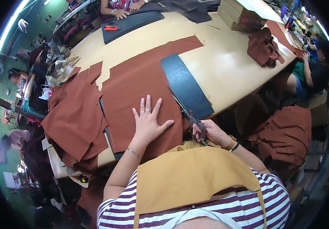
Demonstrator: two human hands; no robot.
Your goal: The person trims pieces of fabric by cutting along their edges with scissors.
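My left hand (148, 121) lies flat with fingers spread on a rust-brown piece of fabric (134, 82). At the fabric's right edge my right hand (212, 133) is closed round the handles of a pair of scissors (189, 113). The scissor blades point away from me, along the edge between the fabric and a dark blue-grey board (187, 86). Part of that board seems to lie beneath the fabric, its edge showing on the left side too. Left of my left hand sits a heap of brown fabric pieces (73, 116).
Across the pale table (225, 61) a person's hands (128, 10) rest by a dark board (130, 28) with a red tool (111, 28). A cardboard box (238, 17) and a crumpled brown bundle (263, 47) stand farther right. Stacked brown fabric (284, 135) lies at my right.
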